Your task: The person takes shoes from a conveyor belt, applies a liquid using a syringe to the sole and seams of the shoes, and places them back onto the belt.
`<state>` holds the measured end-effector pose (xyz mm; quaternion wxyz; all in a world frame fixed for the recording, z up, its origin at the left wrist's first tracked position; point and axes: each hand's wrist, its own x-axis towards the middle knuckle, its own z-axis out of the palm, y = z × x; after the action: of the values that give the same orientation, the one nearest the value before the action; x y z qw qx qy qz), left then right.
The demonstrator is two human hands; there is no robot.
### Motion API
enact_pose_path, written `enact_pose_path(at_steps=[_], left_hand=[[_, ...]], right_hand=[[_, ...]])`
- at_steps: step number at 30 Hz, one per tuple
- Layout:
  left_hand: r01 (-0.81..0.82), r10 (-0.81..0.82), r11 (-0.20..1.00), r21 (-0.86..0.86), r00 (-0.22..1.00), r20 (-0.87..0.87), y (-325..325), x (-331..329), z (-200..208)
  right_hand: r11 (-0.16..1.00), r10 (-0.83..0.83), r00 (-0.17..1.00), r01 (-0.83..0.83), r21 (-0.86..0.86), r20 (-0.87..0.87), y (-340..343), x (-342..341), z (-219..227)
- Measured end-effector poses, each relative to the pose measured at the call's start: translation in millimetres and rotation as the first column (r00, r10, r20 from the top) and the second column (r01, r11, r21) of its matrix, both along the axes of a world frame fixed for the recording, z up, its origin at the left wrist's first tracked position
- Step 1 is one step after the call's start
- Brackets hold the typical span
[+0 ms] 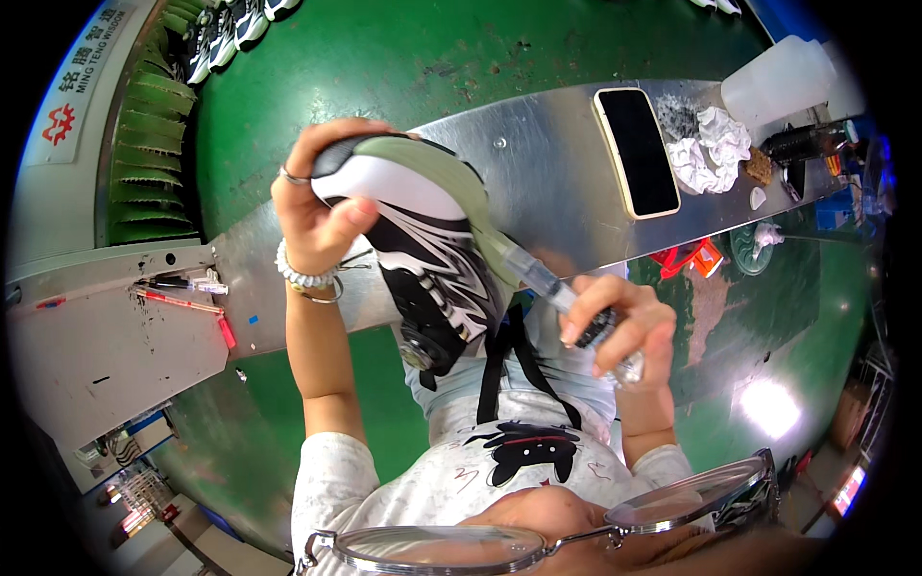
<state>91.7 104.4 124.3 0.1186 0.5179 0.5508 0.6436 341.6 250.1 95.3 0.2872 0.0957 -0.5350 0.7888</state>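
Shoe, black & white w/ a pale green sole, is held up at approx. centre of view, above the near edge of the table & in front of the person's torso. It's tilted, sole side toward upper R. L hand grips its rounded upper-L end: thumb on the upper, other fingers wrapped round the far side. Ring on one finger, coiled bracelet at the wrist.

R hand has its fingers closed round a clear syringe-like tool, angled up-L; tip is at the sole's edge, but blur hides whether it's touching.

On the table, R of the shoe: phone, screen dark, pale case; then crumpled white paper just beside it, small brown block next to that, & a translucent white container at the far edge. Over L, pens lie on a grey surface, w/ a green fringed curtain beyond.

Further out: green floor, w/ more black/white shoes lined up top L. Person's glasses cross the bottom of view, above a pale printed shirt.
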Motion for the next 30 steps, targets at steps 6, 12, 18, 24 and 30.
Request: enact_pose_path(at_steps=[6, 12, 18, 24, 30], left_hand=[[-0.257, 0.256, 0.966, -0.030, 0.966, -0.033, -7, -23, -22], [-0.292, 0.297, 0.955, -0.055, 0.945, 0.139, -7, -38, -41], [-0.474, 0.493, 0.869, -0.139, 0.811, 0.317, -12, -47, -63], [-0.555, 0.647, 0.753, -0.354, 0.523, 0.555, -28, -61, -100], [-0.555, 0.848, 0.530, -0.641, 0.333, 0.413, -111, -11, -102]], right_hand=[[0.998, -0.042, 0.995, 0.045, -0.033, 0.085, -14, -1, -28], [0.999, -0.033, 0.975, 0.039, -0.021, 0.219, -11, 23, -40], [0.992, -0.060, 0.958, 0.088, -0.090, 0.279, -10, 40, -53], [0.989, -0.081, 0.951, 0.115, -0.097, 0.298, -13, 23, -58], [0.984, -0.100, 0.932, 0.145, -0.106, 0.348, -12, -1, -52]])
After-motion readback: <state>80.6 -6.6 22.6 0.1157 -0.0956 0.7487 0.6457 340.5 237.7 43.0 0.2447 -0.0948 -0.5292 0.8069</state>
